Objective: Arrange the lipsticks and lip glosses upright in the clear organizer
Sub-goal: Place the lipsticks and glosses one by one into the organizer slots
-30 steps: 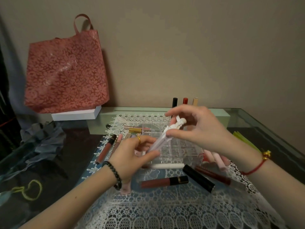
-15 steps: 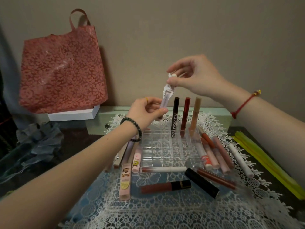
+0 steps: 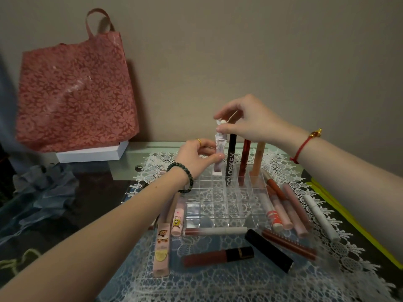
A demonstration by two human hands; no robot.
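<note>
pale pink lip gloss (image 3: 219, 141), white cap, upright in pinch of right hand (image 3: 250, 123), left hand (image 3: 194, 159) fingers round its middle

A white lace cloth (image 3: 218, 286) covered the middle of a dark glass desk (image 3: 98, 192). Behind the cloth's far-left corner, a red floral bag (image 3: 74, 92) with one loop handle leaned against the beige wall (image 3: 261, 51), its base resting on a flat white box (image 3: 91, 153). A pale green ledge (image 3: 152, 147) ran along the cloth's far edge. Left of the cloth lay crumpled blue-grey fabric (image 3: 43, 192). Off its right edge sat yellow-green strips (image 3: 375, 244), possibly folded paper.
</note>
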